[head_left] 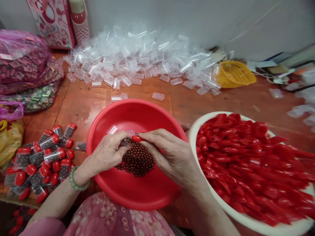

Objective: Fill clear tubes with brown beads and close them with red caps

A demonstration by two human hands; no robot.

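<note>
Both hands meet over a red basin (137, 200) that holds a heap of small dark brown beads (139, 162). My left hand (110, 152), a green bead bracelet (73, 180) at its wrist, has its fingers closed around a clear plastic container (126, 141), mostly hidden by the fingers. My right hand (167, 150) pinches a small red cap (136, 138) against the container's open end. To the left lies a pile of filled clear containers with red caps (52, 155). A white basin (197, 131) full of red plastic pieces (236, 164) stands on the right.
Many clear empty containers (137, 62) are heaped along the wall. A yellow basket (236, 74) stands at the heap's right end. Plastic bags of small packets (23, 62), a patterned bag (55, 24) and a bottle (80, 24) are at the back left.
</note>
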